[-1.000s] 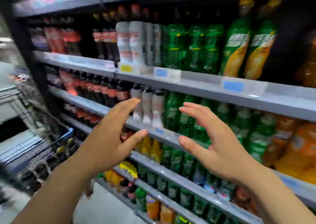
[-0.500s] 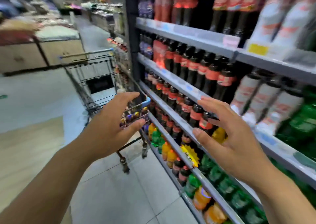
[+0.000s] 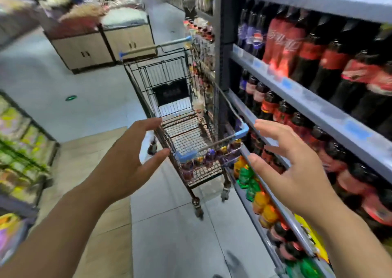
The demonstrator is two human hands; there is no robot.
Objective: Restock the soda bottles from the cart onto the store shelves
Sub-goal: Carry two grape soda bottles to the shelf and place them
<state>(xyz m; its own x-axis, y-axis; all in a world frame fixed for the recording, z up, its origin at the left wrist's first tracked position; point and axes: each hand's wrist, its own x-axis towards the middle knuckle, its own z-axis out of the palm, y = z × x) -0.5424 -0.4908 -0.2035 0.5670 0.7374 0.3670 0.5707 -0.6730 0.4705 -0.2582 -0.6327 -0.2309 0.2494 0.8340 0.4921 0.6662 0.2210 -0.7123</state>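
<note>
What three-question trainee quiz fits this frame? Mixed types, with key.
1. True or false: the left hand grips a bottle.
2. The cart is: A) upright in the aisle beside the soda shelves; B) tipped on its side; C) behind the wooden counter.
3. Fill in: the bottles in the cart sit at the end ___ to the person.
Key: 1 false; 2 A; 3 nearest.

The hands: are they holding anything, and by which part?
Nothing is held: the left hand and the right hand are both open and empty.
</note>
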